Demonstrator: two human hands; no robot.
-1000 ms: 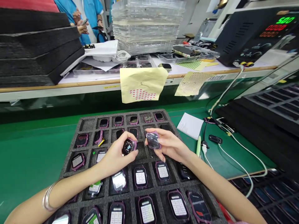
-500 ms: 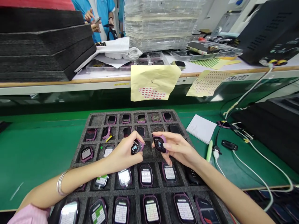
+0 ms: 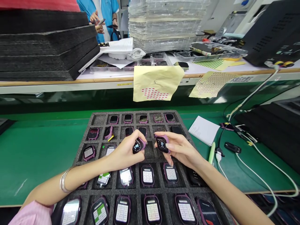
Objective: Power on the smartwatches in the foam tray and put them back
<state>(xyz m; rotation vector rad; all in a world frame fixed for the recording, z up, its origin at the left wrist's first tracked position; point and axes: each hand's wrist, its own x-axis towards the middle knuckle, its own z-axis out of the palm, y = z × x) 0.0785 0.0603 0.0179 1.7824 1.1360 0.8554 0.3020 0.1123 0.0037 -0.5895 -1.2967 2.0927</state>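
Observation:
My left hand [image 3: 131, 147] is closed around a purple-cased smartwatch [image 3: 137, 146], its dark screen lit with a round dial. Just to the right, my right hand [image 3: 177, 146] grips a second purple smartwatch [image 3: 161, 144] by its edges, thumb at the right side of its lit face. Both watches are held apart above a grey foam tray [image 3: 99, 119] divided into square compartments. Many of these hold similar watches, such as one with a white grid on its screen [image 3: 147, 176]. My hands and forearms cover some of the middle compartments.
A green mat [image 3: 42, 147] covers the bench. White papers [image 3: 203, 129], a light green pen [image 3: 212, 153] and white cables [image 3: 257, 178] lie at the right. Behind, a shelf carries black foam trays [image 3: 42, 47] and stacked clear plastic trays [image 3: 164, 25]. A person in blue [image 3: 109, 12] stands beyond.
The view has shifted slightly, so the scene sits a little further right. Both hands keep hold of their smartwatches in nearly the same pose over the tray.

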